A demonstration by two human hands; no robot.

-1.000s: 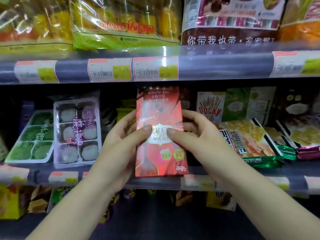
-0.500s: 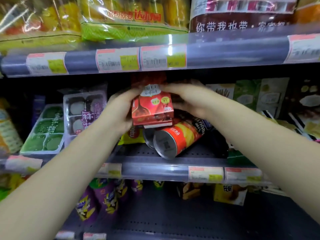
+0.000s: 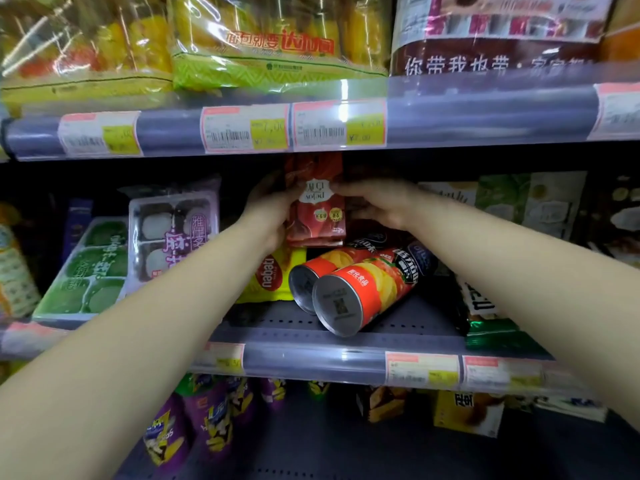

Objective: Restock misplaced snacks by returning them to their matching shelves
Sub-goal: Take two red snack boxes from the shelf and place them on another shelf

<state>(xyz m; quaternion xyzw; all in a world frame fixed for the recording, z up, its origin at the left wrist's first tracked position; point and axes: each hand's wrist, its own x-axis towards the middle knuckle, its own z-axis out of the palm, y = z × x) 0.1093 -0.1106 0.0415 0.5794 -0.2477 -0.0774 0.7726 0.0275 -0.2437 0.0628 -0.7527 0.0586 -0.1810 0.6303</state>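
Upright, the red snack box (image 3: 316,206) stands with its long axis vertical and its print upside down, deep on the middle shelf (image 3: 311,358) above two lying chip cans (image 3: 360,292). Left hand (image 3: 268,216) and right hand (image 3: 377,206) grip its sides.

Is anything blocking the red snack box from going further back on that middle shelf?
Both hands, left hand and right hand, hold the red snack box above two chip cans lying on their sides. Those cans fill the shelf below it; what lies behind is hidden.
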